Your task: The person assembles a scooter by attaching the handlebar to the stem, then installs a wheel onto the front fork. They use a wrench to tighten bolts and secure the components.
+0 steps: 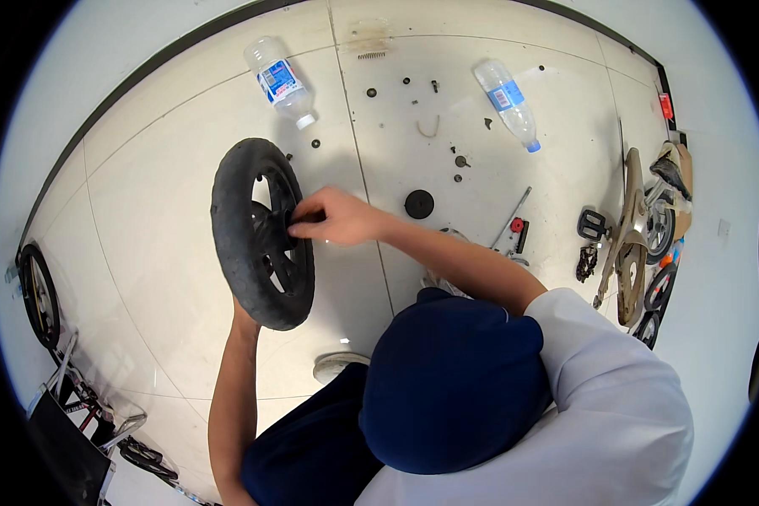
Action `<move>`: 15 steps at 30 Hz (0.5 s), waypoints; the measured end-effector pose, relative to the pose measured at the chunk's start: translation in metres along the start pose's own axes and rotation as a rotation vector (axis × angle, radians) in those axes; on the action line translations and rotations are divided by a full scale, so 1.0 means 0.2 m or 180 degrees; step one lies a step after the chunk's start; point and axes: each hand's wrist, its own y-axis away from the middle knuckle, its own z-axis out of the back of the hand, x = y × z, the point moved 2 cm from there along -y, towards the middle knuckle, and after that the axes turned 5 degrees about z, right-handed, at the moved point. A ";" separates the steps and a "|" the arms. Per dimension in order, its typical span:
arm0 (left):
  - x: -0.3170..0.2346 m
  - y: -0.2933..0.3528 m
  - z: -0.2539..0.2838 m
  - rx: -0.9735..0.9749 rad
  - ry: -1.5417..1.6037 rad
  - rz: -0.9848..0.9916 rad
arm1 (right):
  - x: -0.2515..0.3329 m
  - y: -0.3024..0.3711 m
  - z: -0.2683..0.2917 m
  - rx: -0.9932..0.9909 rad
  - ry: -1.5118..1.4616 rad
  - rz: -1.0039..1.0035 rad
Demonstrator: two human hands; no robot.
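Note:
A small black wheel (288,291) with a thick tyre and spokes is held up on edge at the left of centre. My left forearm (234,363) rises to its lower part, and the left hand is hidden behind the tyre, bearing the wheel. My right hand (336,217) reaches across to the wheel's hub with thumb and fingers pinched together. Whatever lies between those fingertips is too small or too covered to make out. Below and to the right of the right hand, a round black disc (419,204) lies on the floor.
Two plastic bottles (278,80) (506,99) lie on the tiles. Around them are a spring (371,56) and several small dark parts. A metal rod (514,215), a pedal (592,224) and a chain (586,263) lie right. Frame parts line the right wall; a spoked wheel (39,295) stands left.

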 end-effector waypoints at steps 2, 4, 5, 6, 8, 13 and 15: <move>0.00 -0.01 0.02 -0.0105 -0.0033 0.0074 | 0.00 0.01 0.17 -0.0400 0.0778 0.0045; 0.00 -0.04 0.04 -0.0170 -0.0095 0.0130 | -0.10 0.06 0.40 -0.1196 0.1471 -0.0094; 0.01 -0.04 0.07 -0.0250 -0.0140 0.0153 | -0.11 0.11 0.48 -0.1235 0.1724 -0.0150; 0.00 -0.04 0.07 -0.0297 -0.0182 0.0170 | -0.11 0.18 0.54 -0.1195 0.2016 -0.0131; -0.04 -0.04 0.04 -0.0346 -0.0253 0.0143 | -0.14 0.29 0.62 -0.0808 0.2457 -0.0410; -0.11 -0.01 -0.05 -0.0298 0.0387 -0.0269 | -0.15 0.50 0.48 -0.0099 0.3339 -0.0472; -0.08 0.00 -0.03 -0.0060 0.0631 -0.0166 | -0.21 0.53 0.45 -0.0071 0.3456 -0.0493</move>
